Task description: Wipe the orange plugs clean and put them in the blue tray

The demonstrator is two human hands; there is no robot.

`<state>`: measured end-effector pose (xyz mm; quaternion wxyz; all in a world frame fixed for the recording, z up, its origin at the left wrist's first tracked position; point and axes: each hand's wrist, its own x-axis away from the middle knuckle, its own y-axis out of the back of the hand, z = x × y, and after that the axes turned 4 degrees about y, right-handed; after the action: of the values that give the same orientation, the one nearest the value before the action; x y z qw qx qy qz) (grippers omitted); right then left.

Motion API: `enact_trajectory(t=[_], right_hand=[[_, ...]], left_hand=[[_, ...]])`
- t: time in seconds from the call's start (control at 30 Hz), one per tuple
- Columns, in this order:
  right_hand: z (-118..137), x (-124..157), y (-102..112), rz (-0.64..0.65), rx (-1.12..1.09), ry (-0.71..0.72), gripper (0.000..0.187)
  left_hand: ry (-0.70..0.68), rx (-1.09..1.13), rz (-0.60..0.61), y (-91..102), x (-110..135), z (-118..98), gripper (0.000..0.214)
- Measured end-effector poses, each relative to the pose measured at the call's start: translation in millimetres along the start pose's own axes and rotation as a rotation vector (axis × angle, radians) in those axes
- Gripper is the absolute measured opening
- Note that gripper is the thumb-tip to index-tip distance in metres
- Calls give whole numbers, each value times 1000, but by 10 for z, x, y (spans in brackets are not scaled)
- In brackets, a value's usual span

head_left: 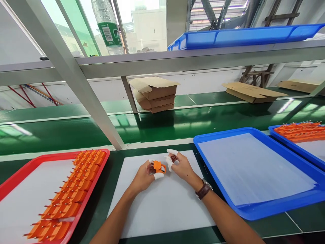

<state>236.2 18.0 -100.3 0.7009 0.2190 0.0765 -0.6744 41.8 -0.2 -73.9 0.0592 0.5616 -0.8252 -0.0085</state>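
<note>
My left hand (144,177) pinches a small orange plastic part (158,166) between fingers that wear white finger cots, above a white sheet (162,206) on the bench. My right hand (180,165) is right beside it; its cot-covered fingertips touch the part's right side, and a brown watch sits on that wrist. A red tray (20,176) to my left carries rows of the same orange parts (73,189). On my right lies a blue tray (256,211) lined with white paper and bare of parts.
A second blue tray (274,130) with orange parts stands at the far right. Behind runs a green conveyor belt (76,132) with folded cardboard boxes (155,93). A slanted metal strut (83,91) rises from the bench; the shelf above bears a water bottle (108,27) and another blue tray (243,35).
</note>
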Motion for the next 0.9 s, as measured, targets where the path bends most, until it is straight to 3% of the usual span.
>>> enact_trajectory(t=[0.2,0.33,0.43,0.6,0.77,0.9], right_hand=[[-5,41,-51,116,-28,44,41],[-99,26,-13,52,80,33,42],[-81,18,-20,7,11,25,40],[40,38,-39,111,-32,81,36],[33,26,-10,25,28,59,35],[63,38,-21,82,-20,117,35]], left_hand=[[-10,15,-1,-13,7,-24,40],[7,20,-37,-11,12,-58,41],[5,31,-49,-6,2,-67,44],[9,13,-35,-10,3,-54,43],[0,14,4,-21,17,-35,40],[-16,-5,-5,-31,17,-27,40]])
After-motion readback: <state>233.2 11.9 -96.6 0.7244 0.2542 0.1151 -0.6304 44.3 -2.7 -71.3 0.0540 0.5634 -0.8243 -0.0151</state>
